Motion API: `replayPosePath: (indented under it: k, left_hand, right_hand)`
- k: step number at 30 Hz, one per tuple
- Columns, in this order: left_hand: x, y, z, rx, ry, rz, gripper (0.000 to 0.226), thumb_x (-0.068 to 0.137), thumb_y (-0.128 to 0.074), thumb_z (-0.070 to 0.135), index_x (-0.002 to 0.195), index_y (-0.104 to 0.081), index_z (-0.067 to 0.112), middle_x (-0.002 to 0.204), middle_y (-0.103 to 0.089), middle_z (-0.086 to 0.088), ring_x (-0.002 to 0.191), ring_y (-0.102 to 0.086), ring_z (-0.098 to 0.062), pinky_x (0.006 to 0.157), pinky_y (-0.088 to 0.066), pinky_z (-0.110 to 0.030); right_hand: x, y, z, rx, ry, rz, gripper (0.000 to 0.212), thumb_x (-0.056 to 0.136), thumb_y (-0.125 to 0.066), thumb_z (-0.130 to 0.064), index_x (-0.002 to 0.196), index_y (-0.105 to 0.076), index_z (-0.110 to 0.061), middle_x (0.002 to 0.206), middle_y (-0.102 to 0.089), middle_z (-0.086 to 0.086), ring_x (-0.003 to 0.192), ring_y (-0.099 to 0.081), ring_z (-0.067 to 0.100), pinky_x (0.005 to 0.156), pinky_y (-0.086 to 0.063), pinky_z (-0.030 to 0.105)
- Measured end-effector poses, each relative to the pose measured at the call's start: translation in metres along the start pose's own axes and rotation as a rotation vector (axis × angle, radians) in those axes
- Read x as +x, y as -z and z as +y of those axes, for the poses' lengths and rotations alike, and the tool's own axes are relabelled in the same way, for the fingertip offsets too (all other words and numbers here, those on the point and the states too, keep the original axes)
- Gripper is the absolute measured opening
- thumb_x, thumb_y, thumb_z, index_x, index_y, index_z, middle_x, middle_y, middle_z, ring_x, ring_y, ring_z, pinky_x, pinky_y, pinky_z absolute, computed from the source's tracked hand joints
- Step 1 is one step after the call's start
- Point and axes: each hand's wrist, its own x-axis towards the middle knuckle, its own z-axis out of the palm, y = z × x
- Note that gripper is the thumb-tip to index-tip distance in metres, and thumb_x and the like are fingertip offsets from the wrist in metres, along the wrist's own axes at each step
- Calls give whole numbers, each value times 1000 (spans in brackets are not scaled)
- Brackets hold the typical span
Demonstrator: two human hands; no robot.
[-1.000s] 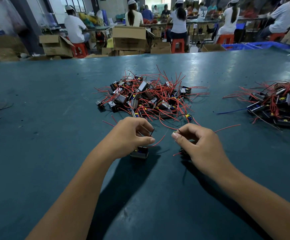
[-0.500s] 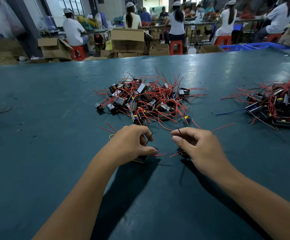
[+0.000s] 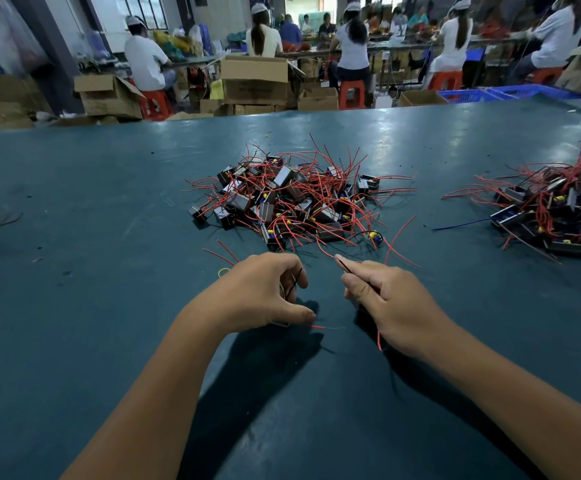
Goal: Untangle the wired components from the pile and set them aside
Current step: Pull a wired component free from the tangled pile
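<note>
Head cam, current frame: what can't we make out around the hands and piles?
- Component under the left hand: fingers cover all but an edge.
- Whatever the right hand holds besides the thin dark wire: palm hides it.
- Right-side pile of red-wired black components: cut by the frame's right edge.
- Central tangled pile: which wire joins which component is too tangled to tell.

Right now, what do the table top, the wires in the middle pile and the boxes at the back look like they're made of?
Table top: seemingly a teal rubber or vinyl mat, semi-gloss, since it shows soft light reflections and scuffs.
Wires in the middle pile: thin, bendy red strands, likely plastic-insulated; the metal core isn't clearly visible.
Boxes: brown corrugated cardboard, matte, with folded flaps.
</note>
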Motion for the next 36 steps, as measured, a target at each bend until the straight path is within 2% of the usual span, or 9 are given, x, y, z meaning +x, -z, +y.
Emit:
replayPosePath:
  k: [3, 5, 7, 12, 17, 20, 27, 31, 36]
  left_hand:
    - [1, -3, 1, -57, -8, 8, 39, 70, -89, 39, 95, -61, 28, 77, -67, 6, 63, -60, -7, 64, -52, -33]
    - [2, -6, 2, -84, -22, 17, 39, 70, -89, 39, 94, -61, 28, 76, -68, 6, 63, -61, -7, 64, -53, -34]
    - [4, -10, 5, -99, -41, 45, 35, 72, -87, 39, 91, -61, 27, 76, -69, 6, 64, -62, -7, 64, -54, -31]
    - [8, -20, 9, -134, -97, 131, 15, 89, -75, 29, 86, -62, 21, 75, -70, 4, 69, -66, -11, 66, -55, -30]
    - [12, -26, 10, -234, -95, 145, 9, 94, -69, 19, 87, -67, 15, 75, -74, 2, 65, -69, -8, 64, -57, -24]
    - [12, -29, 10, -248, -88, 193, 10, 94, -69, 17, 84, -69, 14, 73, -73, 5, 62, -68, -6, 61, -55, -20]
    - [12, -31, 13, -246, -78, 195, 11, 96, -66, 17, 86, -67, 14, 74, -73, 2, 66, -70, -11, 67, -59, -30]
    - [11, -32, 18, -233, -78, 202, 11, 97, -65, 17, 86, -67, 13, 75, -73, 3, 67, -70, -10, 69, -59, -32]
    - [11, -34, 19, -221, -79, 207, 12, 97, -64, 17, 86, -67, 13, 75, -74, 4, 66, -69, -6, 68, -58, -29]
  right_hand:
    - [-1, 0, 0, 151, -64, 88, 37, 99, -58, -20, 134, -57, -31, 72, -70, -11, 56, -59, 2, 59, -51, 18]
    - [-1, -2, -1, 235, -121, 129, 28, 98, -61, -18, 123, -60, -31, 74, -73, -9, 53, -64, 9, 51, -52, 23]
    - [-1, -4, -1, 251, -154, 168, 11, 97, -62, -18, 103, -58, -27, 74, -74, -7, 54, -67, 13, 49, -52, 24]
    - [-1, -7, -1, 175, -105, 201, 12, 93, -67, -17, 83, -67, -23, 72, -72, -9, 55, -67, 7, 56, -53, 22]
    - [0, -6, 0, 129, -63, 240, 11, 89, -71, -22, 81, -72, -30, 72, -70, -15, 65, -62, 4, 62, -48, 19]
    - [0, -7, 0, 153, -47, 236, 8, 90, -68, -26, 84, -71, -31, 71, -69, -11, 63, -61, 7, 61, -48, 24]
    - [1, -8, 0, 248, -77, 217, 10, 93, -64, -25, 90, -71, -32, 66, -63, 5, 64, -59, 27, 61, -49, 42]
    - [3, -8, -1, 337, -129, 209, 15, 93, -64, -15, 86, -71, -26, 70, -69, -5, 65, -61, 9, 67, -52, 34]
    - [4, -7, -3, 443, -192, 239, 16, 94, -62, -11, 85, -72, -20, 61, -61, -6, 57, -50, 9, 56, -41, 26]
